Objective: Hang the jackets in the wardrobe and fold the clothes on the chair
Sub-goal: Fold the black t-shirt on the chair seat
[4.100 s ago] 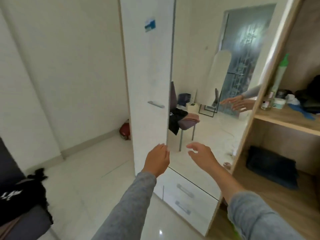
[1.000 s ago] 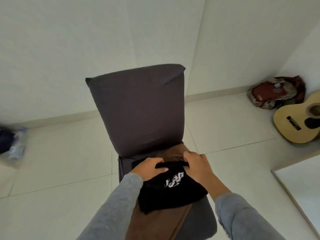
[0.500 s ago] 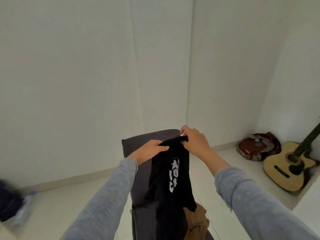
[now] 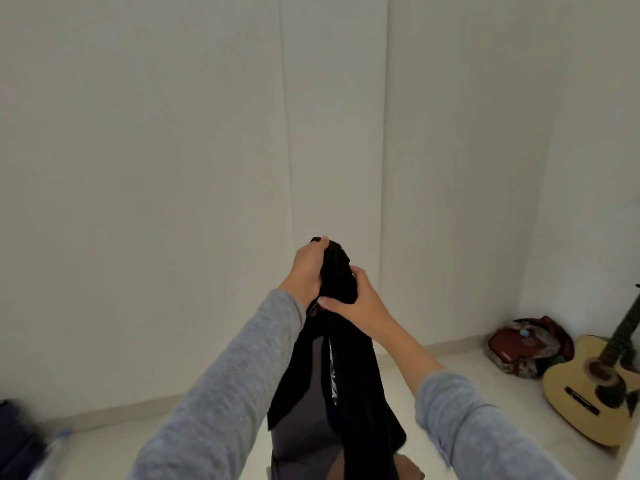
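Note:
A black garment [image 4: 349, 386] with white print hangs down in front of me, bunched at its top. My left hand [image 4: 306, 270] grips the top of the bunch. Just below and to the right, my right hand [image 4: 356, 303] grips the same bunch. Behind the hanging cloth stands the grey chair [image 4: 301, 427], mostly hidden by it. A bit of brown cloth [image 4: 410, 471] shows on the seat at the bottom edge.
White walls meet in a corner straight ahead. A guitar [image 4: 588, 386] leans in the right corner beside a red bag [image 4: 523, 344] on the floor. A dark blurred object [image 4: 15, 441] lies at the lower left. Pale floor tiles surround the chair.
The hands lifted the black garment off the chair and raised it. They have now come together, bunching its top. The view has tilted upward toward the wall.

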Available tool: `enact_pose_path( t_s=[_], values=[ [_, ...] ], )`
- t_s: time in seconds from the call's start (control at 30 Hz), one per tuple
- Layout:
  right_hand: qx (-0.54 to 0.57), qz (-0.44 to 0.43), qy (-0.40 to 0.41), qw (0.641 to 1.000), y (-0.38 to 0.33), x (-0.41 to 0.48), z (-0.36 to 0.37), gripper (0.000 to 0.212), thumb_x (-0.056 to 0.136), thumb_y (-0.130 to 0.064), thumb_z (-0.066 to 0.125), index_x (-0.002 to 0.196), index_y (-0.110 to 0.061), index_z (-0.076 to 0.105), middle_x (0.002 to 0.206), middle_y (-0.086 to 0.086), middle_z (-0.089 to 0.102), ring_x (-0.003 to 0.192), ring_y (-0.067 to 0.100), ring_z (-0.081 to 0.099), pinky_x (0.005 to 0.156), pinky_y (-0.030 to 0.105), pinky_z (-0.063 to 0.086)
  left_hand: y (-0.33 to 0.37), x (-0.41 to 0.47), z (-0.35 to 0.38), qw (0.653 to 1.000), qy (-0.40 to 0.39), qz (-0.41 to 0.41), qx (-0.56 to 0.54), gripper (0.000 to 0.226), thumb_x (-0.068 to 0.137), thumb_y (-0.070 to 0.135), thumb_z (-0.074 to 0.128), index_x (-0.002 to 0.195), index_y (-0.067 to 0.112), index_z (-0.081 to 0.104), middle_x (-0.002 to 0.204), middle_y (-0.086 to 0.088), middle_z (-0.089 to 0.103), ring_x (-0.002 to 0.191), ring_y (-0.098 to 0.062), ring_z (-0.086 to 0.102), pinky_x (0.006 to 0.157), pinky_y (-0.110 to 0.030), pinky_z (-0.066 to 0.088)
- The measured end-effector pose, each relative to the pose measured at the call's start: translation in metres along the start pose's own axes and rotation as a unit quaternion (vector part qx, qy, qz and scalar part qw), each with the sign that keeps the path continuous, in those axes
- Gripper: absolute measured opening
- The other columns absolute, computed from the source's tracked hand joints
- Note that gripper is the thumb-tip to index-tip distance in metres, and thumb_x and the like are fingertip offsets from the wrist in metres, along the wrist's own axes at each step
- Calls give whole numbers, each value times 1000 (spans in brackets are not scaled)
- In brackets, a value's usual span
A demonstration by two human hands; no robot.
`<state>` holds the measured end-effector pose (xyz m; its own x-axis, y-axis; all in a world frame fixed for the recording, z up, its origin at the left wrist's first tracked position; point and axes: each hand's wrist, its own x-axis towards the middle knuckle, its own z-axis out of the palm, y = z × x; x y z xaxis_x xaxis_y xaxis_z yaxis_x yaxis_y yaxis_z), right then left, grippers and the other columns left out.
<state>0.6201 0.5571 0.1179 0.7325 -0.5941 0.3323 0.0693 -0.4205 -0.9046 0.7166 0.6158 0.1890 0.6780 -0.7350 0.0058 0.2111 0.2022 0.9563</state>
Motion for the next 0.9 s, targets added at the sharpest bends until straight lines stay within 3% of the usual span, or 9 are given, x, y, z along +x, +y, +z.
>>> enact_pose_path(
  t_s=[0.13, 0.2, 0.27, 0.3, 0.4, 0.5, 0.7, 0.8, 0.9],
  values=[
    [-63, 4, 100, 993, -14, 8, 16, 18, 93, -15, 52, 109, -9, 49, 95, 2, 59, 88, 19, 59, 70, 25, 45, 0, -16, -19, 972, 45, 129, 191, 34, 97, 37, 46, 85, 9, 61, 90, -10, 64, 87, -24, 62, 86, -37, 50],
    [-57, 2, 136, 989, -21, 11, 18, 13, 95, -10, 42, 104, -7, 51, 89, 4, 57, 79, 17, 55, 64, 24, 42, -13, -22, -43, 912, 67, 234, 330, 40, 95, 48, 44, 83, 16, 64, 87, -4, 64, 89, -22, 62, 81, -35, 48],
    [-24, -4, 154, 988, -30, 12, 24, 11, 95, -11, 41, 100, -7, 50, 87, 2, 55, 76, 14, 51, 61, 22, 40, -37, -27, -74, 827, 124, 282, 470, 37, 86, 58, 53, 106, 28, 60, 108, 6, 52, 110, -15, 49, 93, -37, 37],
    [2, -3, 163, 987, -34, 13, 26, 10, 95, -13, 42, 98, -8, 50, 85, 2, 55, 77, 14, 51, 61, 22, 40, -51, -30, -88, 808, 146, 265, 505, 53, 80, 59, 60, 123, 30, 50, 122, 7, 43, 119, -12, 38, 99, -39, 31],
    [76, 1, 169, 983, -43, 17, 34, 12, 94, -22, 50, 92, -10, 50, 80, 0, 53, 73, 14, 50, 62, 24, 39, -92, -35, -124, 882, 99, 85, 453, 95, 66, 50, 79, 141, 21, 27, 139, 2, 36, 129, -19, 36, 109, -46, 29],
    [70, -23, 149, 986, -45, 15, 41, 18, 91, -23, 58, 87, -8, 48, 70, -2, 50, 59, 8, 47, 51, 11, 37, -130, -41, -152, 933, -13, -82, 350, 54, 71, 31, 81, 113, 6, 60, 112, -8, 66, 109, -28, 62, 99, -38, 45],
    [-11, -42, 188, 981, -23, 10, 39, 16, 92, -27, 58, 83, -14, 55, 75, -6, 57, 69, 6, 52, 56, 6, 38, -151, -42, -182, 945, 29, -48, 322, 27, 79, 26, 75, 91, 3, 70, 87, -8, 70, 86, -25, 68, 87, -38, 51],
    [-41, -24, 212, 976, -10, 1, 23, 21, 96, -23, 50, 76, -15, 50, 67, -7, 50, 61, 6, 45, 50, 9, 35, -135, -51, -190, 947, 92, -9, 308, 22, 86, 24, 67, 81, 5, 58, 77, -6, 59, 74, -21, 56, 67, -32, 42],
    [-59, -10, 221, 973, -5, -11, 9, 21, 97, -20, 47, 80, -9, 49, 67, -4, 47, 59, 8, 41, 47, 11, 33, -112, -59, -192, 945, 124, -12, 302, 17, 90, 18, 60, 84, 10, 46, 80, -7, 53, 75, -19, 50, 63, -30, 36]
  ],
)
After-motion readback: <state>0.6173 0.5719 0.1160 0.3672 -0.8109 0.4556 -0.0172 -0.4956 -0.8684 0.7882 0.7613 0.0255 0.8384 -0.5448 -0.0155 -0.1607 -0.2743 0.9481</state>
